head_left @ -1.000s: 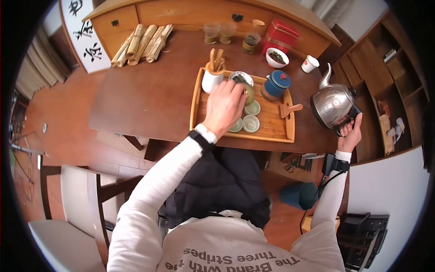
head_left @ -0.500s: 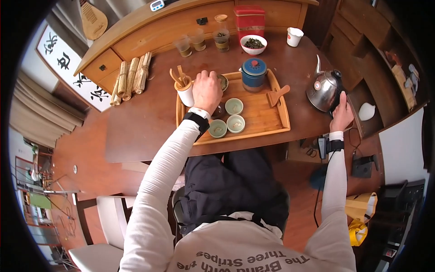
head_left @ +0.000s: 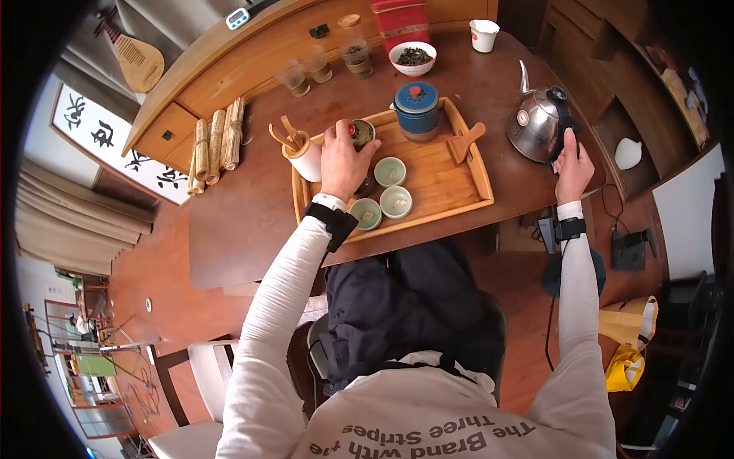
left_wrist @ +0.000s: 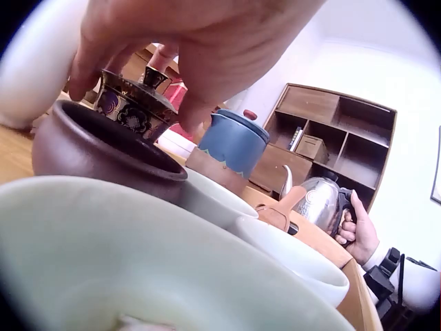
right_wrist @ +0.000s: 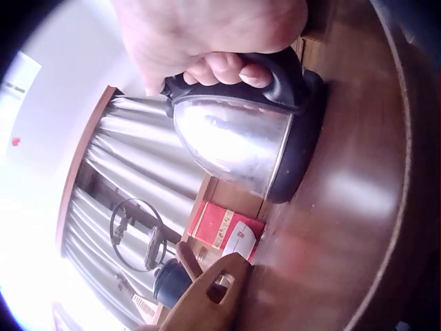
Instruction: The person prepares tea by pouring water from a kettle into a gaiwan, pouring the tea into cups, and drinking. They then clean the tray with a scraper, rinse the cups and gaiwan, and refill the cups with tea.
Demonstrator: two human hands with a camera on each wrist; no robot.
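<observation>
My left hand [head_left: 348, 162] grips a dark, gold-patterned lidded cup [head_left: 362, 134] by its sides at the tray's left part. In the left wrist view the cup [left_wrist: 134, 107] is tilted, its lid on, over the mouth of a dark brown bowl [left_wrist: 96, 155]. Pale green cups [head_left: 391, 172] stand beside that bowl on the wooden tray [head_left: 451, 191]. On the right, my right hand [head_left: 573, 167] holds the black handle of a steel kettle [head_left: 531, 128]; in the right wrist view the kettle [right_wrist: 227, 138] is upright with its base at the table top.
On the tray stand a blue lidded pot [head_left: 417, 111], a wooden scoop [head_left: 465, 143] and a white tool holder [head_left: 307, 161]. Behind are a bowl of leaves [head_left: 413, 58], glasses [head_left: 355, 61], a red box [head_left: 401, 23] and a white cup [head_left: 483, 36]. Bamboo rolls [head_left: 216, 145] lie left.
The head view has shifted. My left hand, earlier holding the lid near the open cup, now grips the lidded cup closer to the tool holder. The kettle appears lower, still in my right hand.
</observation>
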